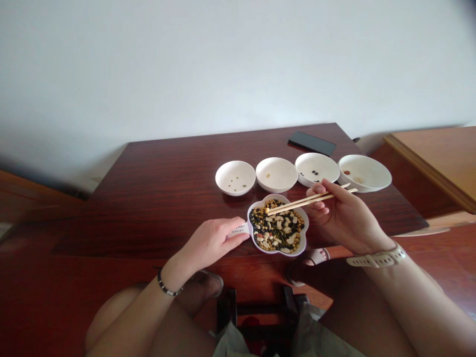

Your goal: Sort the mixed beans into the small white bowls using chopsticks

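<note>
In the head view, my left hand (211,239) pinches the handle (241,230) of a scalloped dish (288,254) of mixed beans and peanuts (279,229), at the near edge of the dark table (167,188). My right hand (347,215) holds two wooden chopsticks (297,204), their tips at a yellow bean (267,210) towards the dish's left side; whether they pinch it, I cannot tell. Beyond the dish, four white bowls (234,174) stand in a row, a dark phone (312,143) behind them

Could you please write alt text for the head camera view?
A person's right hand holds chopsticks at a flower-shaped dish of mixed beans and peanuts, its handle held by the left hand; four white bowls stand behind on a table.
</note>
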`<state>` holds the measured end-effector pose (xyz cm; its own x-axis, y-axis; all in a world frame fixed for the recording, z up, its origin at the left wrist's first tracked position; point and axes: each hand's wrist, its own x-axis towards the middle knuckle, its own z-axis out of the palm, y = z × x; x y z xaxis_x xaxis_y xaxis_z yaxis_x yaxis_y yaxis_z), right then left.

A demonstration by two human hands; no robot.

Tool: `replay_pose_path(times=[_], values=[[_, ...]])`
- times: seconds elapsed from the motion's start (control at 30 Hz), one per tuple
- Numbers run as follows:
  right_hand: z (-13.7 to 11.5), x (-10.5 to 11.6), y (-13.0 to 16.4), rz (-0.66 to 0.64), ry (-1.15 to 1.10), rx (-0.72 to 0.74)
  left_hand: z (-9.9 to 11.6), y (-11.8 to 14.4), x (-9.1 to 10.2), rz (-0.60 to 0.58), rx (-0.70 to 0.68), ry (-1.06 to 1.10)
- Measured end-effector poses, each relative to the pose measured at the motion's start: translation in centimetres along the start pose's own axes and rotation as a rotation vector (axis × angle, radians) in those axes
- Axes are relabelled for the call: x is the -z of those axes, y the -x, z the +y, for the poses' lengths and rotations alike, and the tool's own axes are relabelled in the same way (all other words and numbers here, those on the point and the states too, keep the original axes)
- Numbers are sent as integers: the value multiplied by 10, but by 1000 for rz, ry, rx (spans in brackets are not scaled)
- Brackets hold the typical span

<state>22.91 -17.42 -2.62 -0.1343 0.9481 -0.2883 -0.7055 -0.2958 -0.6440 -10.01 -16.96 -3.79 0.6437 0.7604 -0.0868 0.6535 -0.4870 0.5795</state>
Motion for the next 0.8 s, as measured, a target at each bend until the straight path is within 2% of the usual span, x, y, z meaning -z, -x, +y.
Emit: replay_pose_path(times=[0.47,0.8], values=[[0,4,0,31,43,55,-2,0,0,-2,2,-6],[-9,24,3,92,58,68,0,-1,1,-10,10,7]])
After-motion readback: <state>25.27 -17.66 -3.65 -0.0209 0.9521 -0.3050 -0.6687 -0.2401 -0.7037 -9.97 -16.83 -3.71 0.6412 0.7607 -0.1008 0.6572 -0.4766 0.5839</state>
